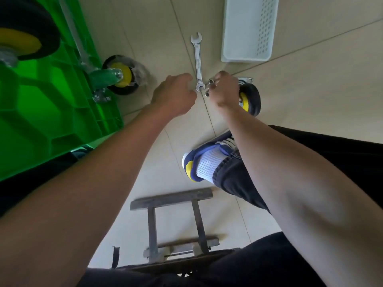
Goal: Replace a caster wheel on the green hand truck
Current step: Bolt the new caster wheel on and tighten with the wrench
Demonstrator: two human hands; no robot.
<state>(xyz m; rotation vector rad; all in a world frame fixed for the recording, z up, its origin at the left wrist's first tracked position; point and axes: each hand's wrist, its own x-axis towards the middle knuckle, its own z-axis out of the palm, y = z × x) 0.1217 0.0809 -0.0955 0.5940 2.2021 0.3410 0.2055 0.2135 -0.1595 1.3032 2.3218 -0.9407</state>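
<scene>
While both hands reach down to the floor, going left to right: green hand truck (47,112) lies flipped at far left, underside up, one mounted caster (121,76) still plastic-wrapped at its near corner. Left hand (174,94) hovers just left of the wrench's lower jaw, fingers loosely curled, holding nothing that I can see. Wrench (198,62) lies on the tile, long axis running away from the person, near end between the two hands. Right hand (224,90) pinches small bolts or nuts (211,82), fingers curled round them. Loose caster wheel (249,99) sits on the floor just behind the right hand, mounting plate toward the far side. White basket (248,30) is beyond. Judgement: the left hand is nearer the wrench's end, so a pickup likely falls to it; the truck is to the left of both hands.
</scene>
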